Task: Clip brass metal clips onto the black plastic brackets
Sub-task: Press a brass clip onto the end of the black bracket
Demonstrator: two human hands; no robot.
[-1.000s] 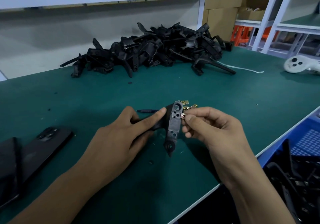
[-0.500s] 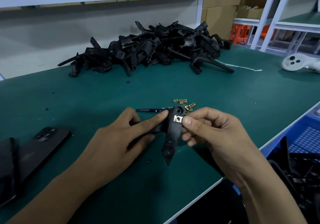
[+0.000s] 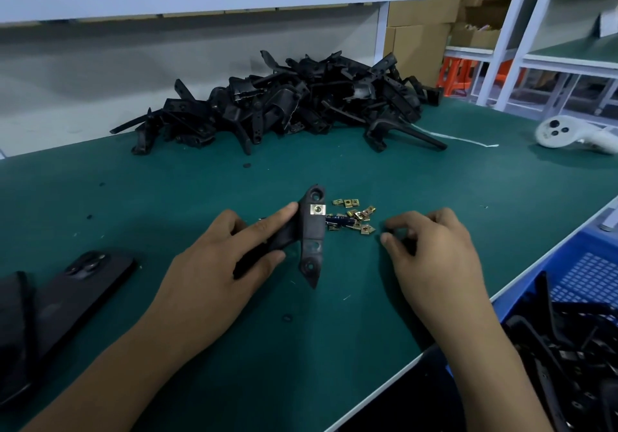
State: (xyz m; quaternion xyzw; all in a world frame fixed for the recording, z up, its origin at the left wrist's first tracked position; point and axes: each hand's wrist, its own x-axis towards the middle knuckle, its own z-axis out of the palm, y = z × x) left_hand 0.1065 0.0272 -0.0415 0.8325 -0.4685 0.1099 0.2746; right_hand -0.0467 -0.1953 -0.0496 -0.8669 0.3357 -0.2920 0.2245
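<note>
Your left hand (image 3: 214, 264) grips the black bracket (image 3: 312, 234) by its arm, index finger laid along the top edge, thumb underneath. The bracket's long axis runs near vertical in the frame, pointed tip toward you, round eye away. One brass clip (image 3: 317, 210) is already seated near the upper end. The lower mount, just above the tip, looks bare, though the plastic is dark there, so that's a guess.

Your right hand (image 3: 431, 254) hovers centre-right, fingers loosely curled, thumb and index apart; nothing visible between them.

The loose clips (image 3: 359, 215) lie on the green mat (image 3: 434, 180) between bracket and right hand, just up-left of your right fingertips (image 3: 386, 239). So the right hand is nearer for the next pick. A dark pen (image 3: 341, 220) lies among them, partly behind the bracket.

Unclipped bracket pile (image 3: 291, 103) sits upper centre, well apart. A blue crate (image 3: 568, 264) holding black parts sits at the lower right edge.
</note>
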